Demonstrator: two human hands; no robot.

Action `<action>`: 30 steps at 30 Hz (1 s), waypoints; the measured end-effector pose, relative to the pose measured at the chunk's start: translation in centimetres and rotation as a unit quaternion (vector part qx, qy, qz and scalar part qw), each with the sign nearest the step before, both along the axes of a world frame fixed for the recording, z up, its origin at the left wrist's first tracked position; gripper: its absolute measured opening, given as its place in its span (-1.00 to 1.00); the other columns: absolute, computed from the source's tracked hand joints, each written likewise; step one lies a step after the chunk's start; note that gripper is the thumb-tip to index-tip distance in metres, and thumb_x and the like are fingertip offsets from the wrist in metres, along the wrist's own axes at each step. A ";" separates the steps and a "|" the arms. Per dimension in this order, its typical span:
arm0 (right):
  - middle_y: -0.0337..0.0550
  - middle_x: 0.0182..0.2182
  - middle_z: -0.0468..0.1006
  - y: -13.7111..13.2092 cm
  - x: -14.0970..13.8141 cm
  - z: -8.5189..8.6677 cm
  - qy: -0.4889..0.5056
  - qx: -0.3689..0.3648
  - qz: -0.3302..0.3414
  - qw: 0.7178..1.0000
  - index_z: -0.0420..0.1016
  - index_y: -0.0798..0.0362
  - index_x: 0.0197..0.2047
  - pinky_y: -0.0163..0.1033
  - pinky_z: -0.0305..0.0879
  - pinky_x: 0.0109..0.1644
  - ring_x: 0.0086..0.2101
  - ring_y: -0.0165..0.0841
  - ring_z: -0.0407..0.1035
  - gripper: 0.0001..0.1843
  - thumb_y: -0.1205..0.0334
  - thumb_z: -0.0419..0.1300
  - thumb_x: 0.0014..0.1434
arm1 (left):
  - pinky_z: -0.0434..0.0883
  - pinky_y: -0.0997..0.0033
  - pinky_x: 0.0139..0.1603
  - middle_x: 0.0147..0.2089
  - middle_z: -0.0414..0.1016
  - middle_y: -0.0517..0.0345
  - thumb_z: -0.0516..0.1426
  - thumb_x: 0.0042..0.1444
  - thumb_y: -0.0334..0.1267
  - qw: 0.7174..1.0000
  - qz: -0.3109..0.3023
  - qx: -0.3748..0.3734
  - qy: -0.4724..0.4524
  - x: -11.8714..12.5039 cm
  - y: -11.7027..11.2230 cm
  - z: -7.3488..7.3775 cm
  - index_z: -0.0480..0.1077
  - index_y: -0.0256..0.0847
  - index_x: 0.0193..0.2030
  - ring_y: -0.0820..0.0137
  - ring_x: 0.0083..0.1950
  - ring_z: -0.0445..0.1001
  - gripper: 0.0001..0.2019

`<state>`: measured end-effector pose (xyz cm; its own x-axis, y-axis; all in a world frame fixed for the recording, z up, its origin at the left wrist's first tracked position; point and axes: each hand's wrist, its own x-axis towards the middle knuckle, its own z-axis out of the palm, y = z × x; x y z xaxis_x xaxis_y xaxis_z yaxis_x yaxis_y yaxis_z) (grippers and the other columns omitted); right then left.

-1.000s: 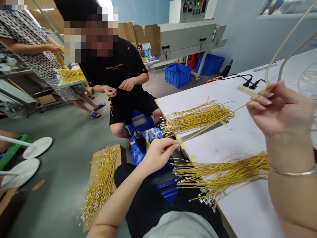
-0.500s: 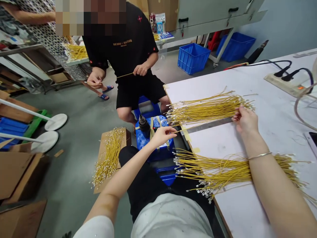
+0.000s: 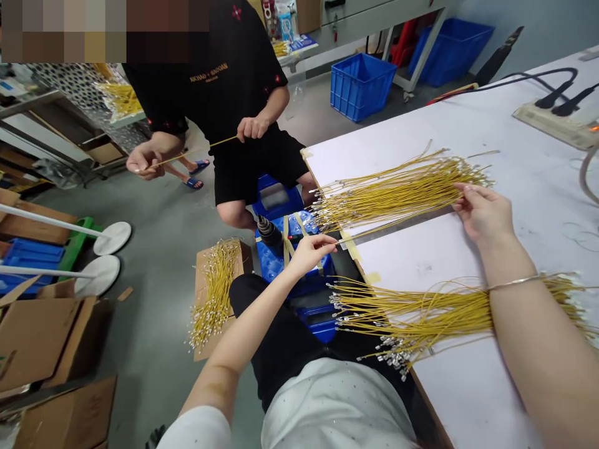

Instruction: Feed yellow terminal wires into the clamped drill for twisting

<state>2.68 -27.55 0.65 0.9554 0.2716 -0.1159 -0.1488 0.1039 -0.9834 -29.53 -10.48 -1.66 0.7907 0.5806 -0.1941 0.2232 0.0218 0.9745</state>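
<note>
My left hand (image 3: 309, 254) is closed to a narrow pinch, thumb against forefinger, on one end of a single yellow wire (image 3: 355, 236), which runs from the grip to the right and slightly upward, its long axis lying along a steel rule (image 3: 412, 221) on the white worktable (image 3: 538, 156). My right hand (image 3: 484, 215) is nearer the wire's far end, its fingertips (image 3: 461, 188) resting at the end of a yellow wire bundle (image 3: 397, 190), though I cannot tell whether they hold anything. That bundle lies just above the rule, roughly parallel to it, with its crimped terminals pointing toward my left hand.
</note>
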 end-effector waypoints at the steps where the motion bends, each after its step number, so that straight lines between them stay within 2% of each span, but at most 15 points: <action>1: -0.24 -0.56 0.38 -0.1 0.1 -0.1 -0.008 -0.001 -0.006 1.000 0.56 0.14 -0.37 -0.56 0.25 -0.50 -0.57 -0.59 0.22 -0.78 0.58 0.15 0.16 | 0.43 0.34 -0.15 -0.34 0.64 0.02 0.28 -0.02 -0.17 1.000 0.006 -0.013 0.000 0.1 0.0 -0.1 0.57 -0.28 -0.27 0.27 -0.26 0.58 -0.77; 6: -0.24 -0.50 0.46 -0.5 0.6 -0.7 -0.054 -0.037 -0.037 0.997 0.55 0.13 -0.35 -0.53 0.28 -0.50 -0.56 -0.58 0.28 -0.76 0.65 0.22 0.03 | 0.43 0.34 -0.16 -0.42 0.60 0.06 0.30 -0.09 -0.14 0.998 0.031 -0.046 -0.009 0.7 -0.2 -0.2 0.54 -0.27 -0.38 0.29 -0.31 0.56 -0.78; 11: -0.24 -0.50 0.45 -0.5 0.4 -0.5 -0.054 -0.066 -0.056 0.995 0.50 0.16 -0.40 -0.50 0.28 -0.50 -0.56 -0.57 0.29 -0.79 0.65 0.22 0.05 | 0.39 0.35 -0.21 -0.51 0.55 0.11 0.31 -0.15 -0.12 0.997 0.050 -0.060 -0.003 1.4 -0.5 -0.1 0.51 -0.26 -0.48 0.35 -0.40 0.49 -0.78; 17: -0.26 -0.52 0.45 -0.3 0.8 -0.6 -0.064 -0.074 -0.067 0.993 0.48 0.17 -0.40 -0.52 0.28 -0.51 -0.57 -0.58 0.29 -0.79 0.66 0.22 0.06 | 0.36 0.36 -0.25 -0.54 0.52 0.11 0.31 -0.17 -0.12 0.997 0.047 -0.065 0.020 1.6 -0.8 0.2 0.51 -0.27 -0.50 0.35 -0.42 0.47 -0.77; 23: -0.25 -0.48 0.48 -0.4 1.4 -1.2 -0.074 -0.072 -0.082 0.991 0.48 0.18 -0.40 -0.54 0.30 -0.50 -0.56 -0.60 0.31 -0.79 0.67 0.23 0.06 | 0.16 0.42 -0.44 -0.54 0.52 0.10 0.31 -0.16 -0.04 0.996 0.048 -0.053 0.061 1.8 -0.9 0.3 0.51 -0.27 -0.52 0.45 -0.52 0.28 -0.71; 30: -0.27 -0.48 0.48 -0.4 1.5 -1.3 -0.082 -0.078 -0.080 0.990 0.47 0.15 -0.41 -0.53 0.30 -0.49 -0.55 -0.60 0.32 -0.79 0.64 0.24 0.07 | 0.16 0.41 -0.41 -0.60 0.45 0.14 0.35 -0.22 0.00 0.995 0.043 -0.068 0.067 2.2 -0.7 0.3 0.49 -0.27 -0.57 0.45 -0.51 0.28 -0.66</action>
